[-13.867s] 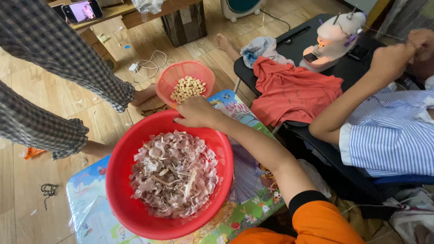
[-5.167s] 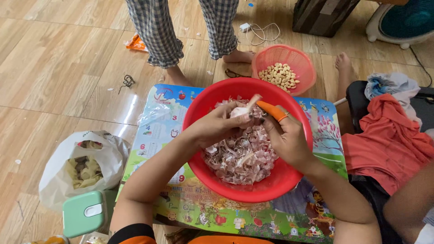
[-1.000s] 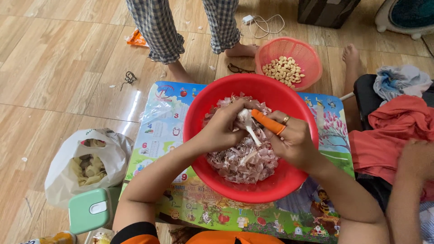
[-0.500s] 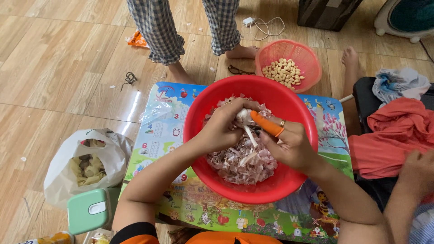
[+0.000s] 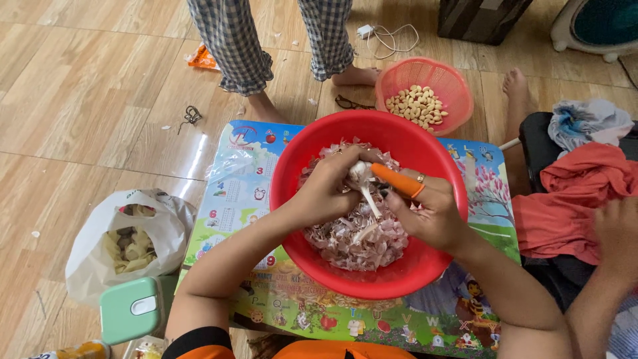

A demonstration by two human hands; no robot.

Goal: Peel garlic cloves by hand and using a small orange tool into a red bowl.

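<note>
My fingers [image 5: 345,174] are pinching a garlic bulb [image 5: 361,174], right hand [image 5: 428,213] peeling; skins [image 5: 359,236] piling below, peeled cloves [image 5: 417,104] filling the basket [image 5: 452,80] beyond.

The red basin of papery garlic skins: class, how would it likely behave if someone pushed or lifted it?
The red basin would probably slide easily, since it sits on a glossy picture mat. It is likely light for its size: the garlic skins look thin and dry. Those loose flakes could scatter if it were jolted.
</note>
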